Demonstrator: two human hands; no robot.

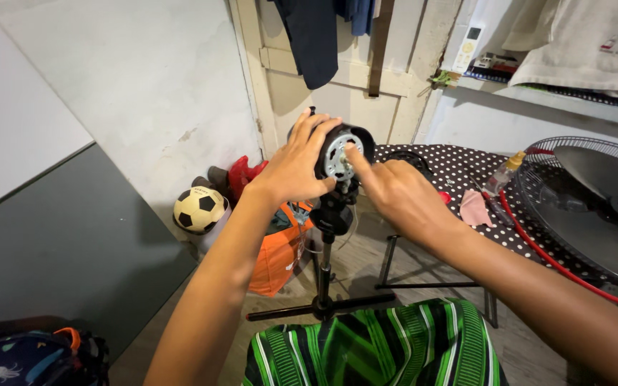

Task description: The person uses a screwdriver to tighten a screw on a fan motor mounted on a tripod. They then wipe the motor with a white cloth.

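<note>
In a cluttered room by a pale door, the fan motor (339, 154) sits atop its stand, left hand (295, 168) spread around its left side, right hand (395, 189) pinching the shaft at its front centre.

The fan motor (339, 159) sits between the left hand (293, 168) and right hand (395, 189); the fan guard (595, 207) lies on the desk (459, 168), right of them.

White scuffed wall (144, 78), grey lower panel (51, 243), cream wooden door (337, 93) with hung dark clothes (312, 36), polka-dot table (466, 171) on the right, wood-look floor (366, 271), soccer ball (199, 209), orange bag (280, 257).
</note>
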